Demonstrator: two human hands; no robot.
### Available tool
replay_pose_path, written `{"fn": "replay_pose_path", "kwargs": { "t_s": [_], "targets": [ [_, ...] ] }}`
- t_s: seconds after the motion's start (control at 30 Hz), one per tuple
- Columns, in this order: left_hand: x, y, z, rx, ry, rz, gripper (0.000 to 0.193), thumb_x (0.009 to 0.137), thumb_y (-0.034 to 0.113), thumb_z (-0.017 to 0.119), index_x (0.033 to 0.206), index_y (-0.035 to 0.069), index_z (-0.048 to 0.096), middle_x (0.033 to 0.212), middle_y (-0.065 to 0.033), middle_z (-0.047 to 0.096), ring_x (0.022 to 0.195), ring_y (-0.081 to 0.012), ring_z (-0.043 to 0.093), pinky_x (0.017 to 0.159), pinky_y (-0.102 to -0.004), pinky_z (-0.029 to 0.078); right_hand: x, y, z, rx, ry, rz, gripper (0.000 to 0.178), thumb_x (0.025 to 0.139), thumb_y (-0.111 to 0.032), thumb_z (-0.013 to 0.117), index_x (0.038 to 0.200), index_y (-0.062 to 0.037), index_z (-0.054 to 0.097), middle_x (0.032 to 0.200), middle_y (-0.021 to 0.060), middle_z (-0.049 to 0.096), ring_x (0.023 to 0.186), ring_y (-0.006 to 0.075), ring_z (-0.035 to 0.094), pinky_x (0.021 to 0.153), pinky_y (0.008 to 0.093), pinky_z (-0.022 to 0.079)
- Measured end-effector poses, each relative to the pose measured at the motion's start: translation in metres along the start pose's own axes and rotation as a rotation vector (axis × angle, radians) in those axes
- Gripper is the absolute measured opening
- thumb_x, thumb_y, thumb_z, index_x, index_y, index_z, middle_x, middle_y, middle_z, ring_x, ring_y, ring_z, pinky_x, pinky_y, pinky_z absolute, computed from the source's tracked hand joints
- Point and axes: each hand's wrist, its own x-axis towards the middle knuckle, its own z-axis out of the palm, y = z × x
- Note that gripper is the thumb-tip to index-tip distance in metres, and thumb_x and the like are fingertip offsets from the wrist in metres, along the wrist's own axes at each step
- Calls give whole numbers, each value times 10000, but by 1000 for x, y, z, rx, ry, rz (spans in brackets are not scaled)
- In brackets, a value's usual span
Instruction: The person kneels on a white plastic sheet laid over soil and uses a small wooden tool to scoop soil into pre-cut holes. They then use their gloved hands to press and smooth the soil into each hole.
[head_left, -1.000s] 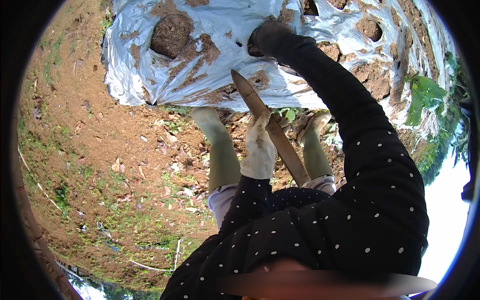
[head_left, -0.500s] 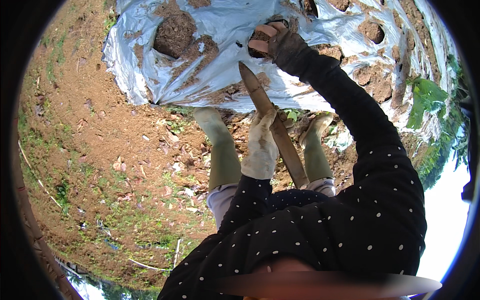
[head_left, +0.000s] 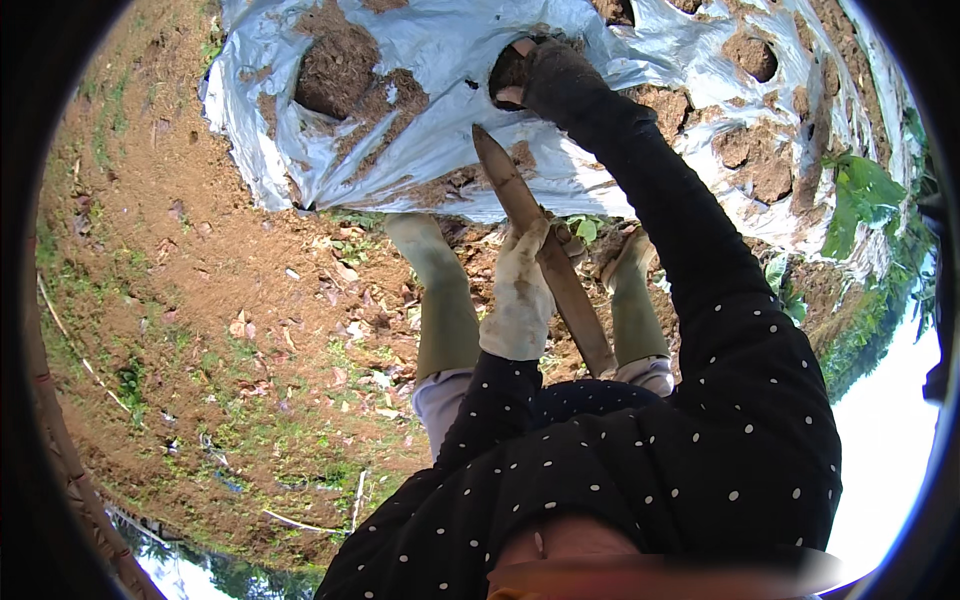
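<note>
A person's white-gloved L grip [head_left: 517, 300], seen from where I stand, is clamped round a long, flat, brown wooden stake [head_left: 572, 297], pointed tip ahead of that grip, w/ olive rubber boots [head_left: 446, 310] either side. The dark-gloved R grip [head_left: 562, 80], fwd. of it, dips into a round, soil-lined hole [head_left: 506, 75] in silvery plastic sheeting [head_left: 440, 60]; can't tell if it's closed on anything.
</note>
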Motion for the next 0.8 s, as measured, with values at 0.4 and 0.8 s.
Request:
{"fn": "replay_pose_path", "kwargs": {
  "t_s": [0.4,0.8],
  "targets": [
    [10,-3,-2,-22,23,-53,165,907,152,665,1014,91,555,825,-74,613,731,-261,639,672,-412,528,-28,4,-3,456,163,44,522,728,-258,802,1167,-80,583,1084,208,618,995,381,623,876,430,520],
    [6,-1,-2,-34,-57,-30,193,882,180,682,997,70,573,844,-76,608,756,-252,608,698,-382,476,-57,-4,-19,519,469,44,485,754,-283,784,1184,-151,601,1165,187,573,1066,385,593,904,462,510]
  ]
}}
